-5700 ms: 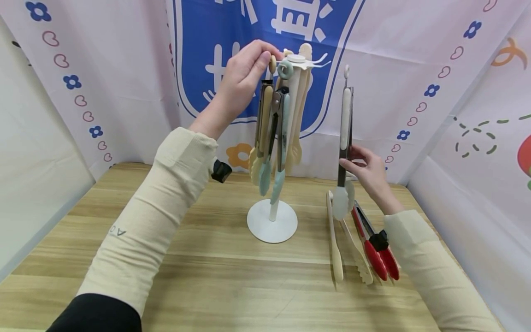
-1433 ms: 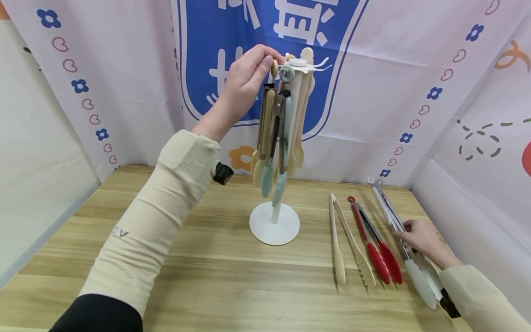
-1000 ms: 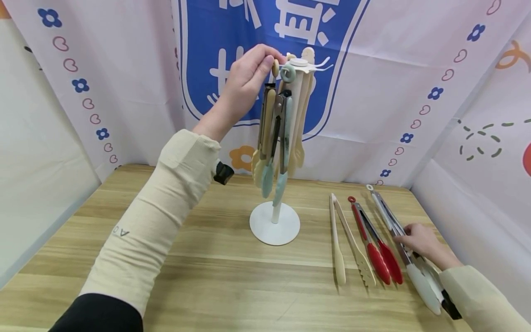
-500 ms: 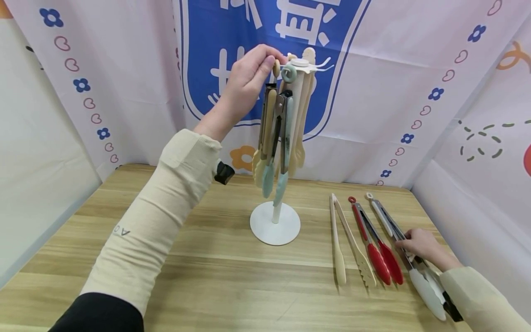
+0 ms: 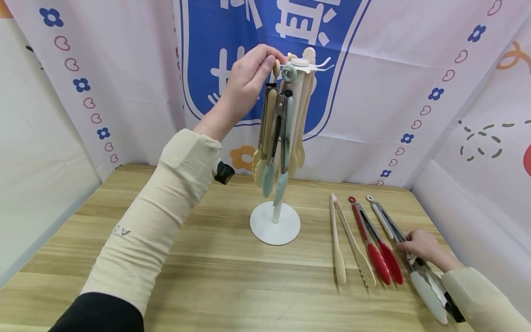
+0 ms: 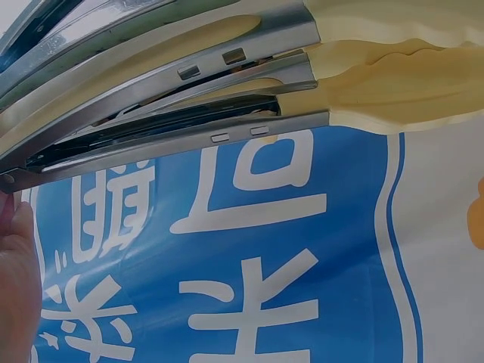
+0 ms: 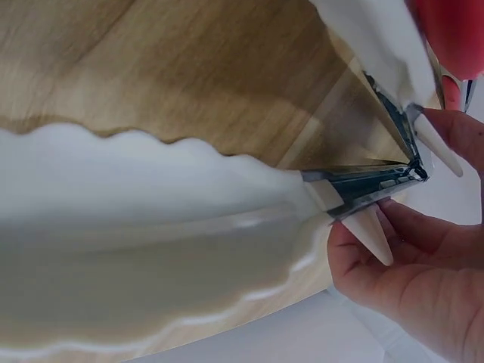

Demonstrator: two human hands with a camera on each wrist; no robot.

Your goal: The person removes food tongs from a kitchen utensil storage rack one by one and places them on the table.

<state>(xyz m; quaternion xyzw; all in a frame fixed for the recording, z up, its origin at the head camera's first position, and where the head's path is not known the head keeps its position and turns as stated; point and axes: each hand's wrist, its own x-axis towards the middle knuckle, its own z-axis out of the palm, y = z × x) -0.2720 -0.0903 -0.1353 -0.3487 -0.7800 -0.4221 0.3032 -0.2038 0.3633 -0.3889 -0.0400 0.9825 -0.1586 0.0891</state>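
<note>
White cloth printed with a blue panel (image 5: 386,92) hangs along the far side of a wood-grained table (image 5: 199,281). Near the middle we see a white upright stand with a round base (image 5: 275,229), from whose top hang metal tongs with pale yellow tips (image 5: 270,124), metal tongs with pale blue-green tips (image 5: 289,120) and cream-coloured utensils (image 5: 299,153). Up there the left hand (image 5: 249,74) grips the stand's top beside a yellow ring, presumably to steady it; whether its fingertips pinch a hook or the hub, we cannot quite tell. On the right, at tabletop level, the right hand (image 5: 425,244) grasps metal tongs with white scalloped tips (image 5: 427,295), its thumb and fingers on either side of the spread arms, perhaps to control how they lie. Just left of these we find metal tongs with red tips (image 5: 378,263), then pale cream tongs with one toothed end (image 5: 339,263). All three sets point their tips toward the near side, spaced apart, which we think keeps them from tangling.
</note>
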